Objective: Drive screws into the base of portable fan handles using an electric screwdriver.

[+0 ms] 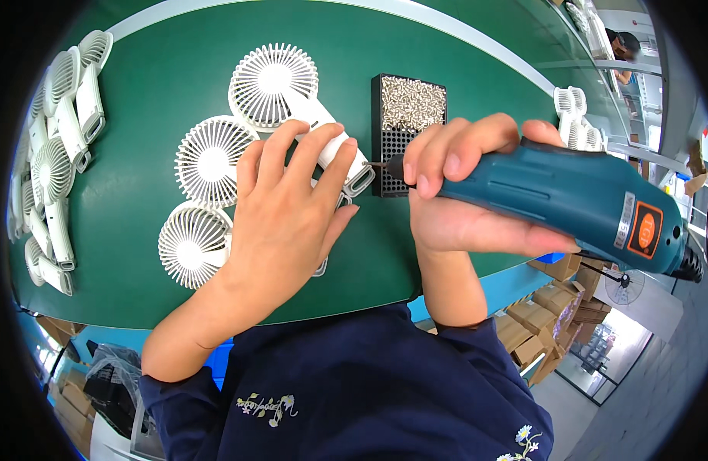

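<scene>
My right hand (pixel 455 224) is wrapped around a teal electric screwdriver (pixel 557 192), held nearly level. Its thin bit meets the bottom end of the handle of the farthest white handheld fan (pixel 275 79). Across that fan's handle lies my left hand (pixel 286 207), fingers spread and resting on it, thumb apart. Two more white handheld fans, a middle one (pixel 213 163) and a near one (pixel 191 244), lie to the left in a column. Their handles run under my left hand and are mostly hidden.
A black tray (pixel 377 115) of small metal screws (pixel 414 104) sits just beyond the screwdriver tip. Several white fans (pixel 54 169) are heaped along the green table's (pixel 139 253) left edge, and more fans (pixel 573 115) stand at the far right. Cardboard boxes (pixel 534 323) are stacked beyond the right edge.
</scene>
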Demonstrator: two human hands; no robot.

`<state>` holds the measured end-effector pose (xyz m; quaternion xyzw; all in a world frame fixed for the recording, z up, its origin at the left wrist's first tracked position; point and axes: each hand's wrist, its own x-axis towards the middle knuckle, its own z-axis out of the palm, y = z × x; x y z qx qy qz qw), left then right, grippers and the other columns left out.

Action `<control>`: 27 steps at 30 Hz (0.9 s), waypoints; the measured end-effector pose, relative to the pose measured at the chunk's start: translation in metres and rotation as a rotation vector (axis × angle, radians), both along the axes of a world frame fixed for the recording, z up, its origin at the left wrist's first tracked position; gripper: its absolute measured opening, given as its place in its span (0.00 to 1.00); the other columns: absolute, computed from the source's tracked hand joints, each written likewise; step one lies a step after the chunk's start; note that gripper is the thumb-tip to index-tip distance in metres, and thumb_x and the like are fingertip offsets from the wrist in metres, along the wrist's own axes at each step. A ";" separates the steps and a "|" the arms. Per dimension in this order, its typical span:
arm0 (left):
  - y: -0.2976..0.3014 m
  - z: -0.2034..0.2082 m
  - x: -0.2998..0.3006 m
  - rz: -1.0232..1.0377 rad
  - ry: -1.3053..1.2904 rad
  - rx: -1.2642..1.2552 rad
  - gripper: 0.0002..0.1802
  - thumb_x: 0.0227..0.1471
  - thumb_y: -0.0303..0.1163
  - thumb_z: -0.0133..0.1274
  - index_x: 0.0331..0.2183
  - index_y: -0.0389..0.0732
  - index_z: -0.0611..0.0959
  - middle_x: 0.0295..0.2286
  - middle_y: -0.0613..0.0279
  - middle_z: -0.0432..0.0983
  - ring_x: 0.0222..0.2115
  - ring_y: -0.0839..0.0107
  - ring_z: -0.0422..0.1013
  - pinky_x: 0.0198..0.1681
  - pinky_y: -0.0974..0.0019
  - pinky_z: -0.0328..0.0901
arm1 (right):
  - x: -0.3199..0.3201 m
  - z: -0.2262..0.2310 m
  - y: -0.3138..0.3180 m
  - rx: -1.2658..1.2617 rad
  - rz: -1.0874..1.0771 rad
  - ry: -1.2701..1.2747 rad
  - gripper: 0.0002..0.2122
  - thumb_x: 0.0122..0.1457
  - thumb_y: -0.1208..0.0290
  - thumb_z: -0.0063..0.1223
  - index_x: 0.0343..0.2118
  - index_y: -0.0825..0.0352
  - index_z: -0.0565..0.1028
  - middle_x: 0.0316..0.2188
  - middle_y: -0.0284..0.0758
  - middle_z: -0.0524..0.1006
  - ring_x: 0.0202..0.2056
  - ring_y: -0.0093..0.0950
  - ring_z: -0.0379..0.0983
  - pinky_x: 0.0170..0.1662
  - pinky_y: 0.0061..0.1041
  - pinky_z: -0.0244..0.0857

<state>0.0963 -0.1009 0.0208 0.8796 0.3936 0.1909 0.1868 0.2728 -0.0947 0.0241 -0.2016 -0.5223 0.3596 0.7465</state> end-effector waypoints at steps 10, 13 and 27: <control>0.000 0.002 0.001 -0.002 0.007 0.031 0.31 0.40 0.33 0.65 0.48 0.39 0.76 0.51 0.60 0.65 0.53 0.57 0.59 0.54 0.52 0.55 | -0.016 0.000 0.005 0.013 -0.038 0.191 0.50 0.39 0.18 0.38 0.47 0.69 0.63 0.17 0.40 0.71 0.10 0.26 0.62 0.14 0.22 0.59; -0.001 0.002 0.001 -0.007 0.007 0.032 0.31 0.40 0.33 0.65 0.48 0.39 0.76 0.51 0.60 0.65 0.53 0.57 0.59 0.54 0.52 0.55 | -0.015 0.001 0.004 0.001 -0.016 0.209 0.50 0.40 0.18 0.38 0.47 0.69 0.64 0.17 0.40 0.71 0.10 0.26 0.62 0.14 0.22 0.59; 0.001 0.001 -0.001 -0.007 -0.009 0.020 0.30 0.40 0.31 0.65 0.48 0.37 0.76 0.51 0.58 0.66 0.53 0.55 0.59 0.54 0.50 0.54 | 0.036 0.014 -0.004 -0.021 -0.281 0.199 0.44 0.46 0.20 0.30 0.50 0.61 0.63 0.18 0.35 0.68 0.10 0.25 0.62 0.14 0.25 0.61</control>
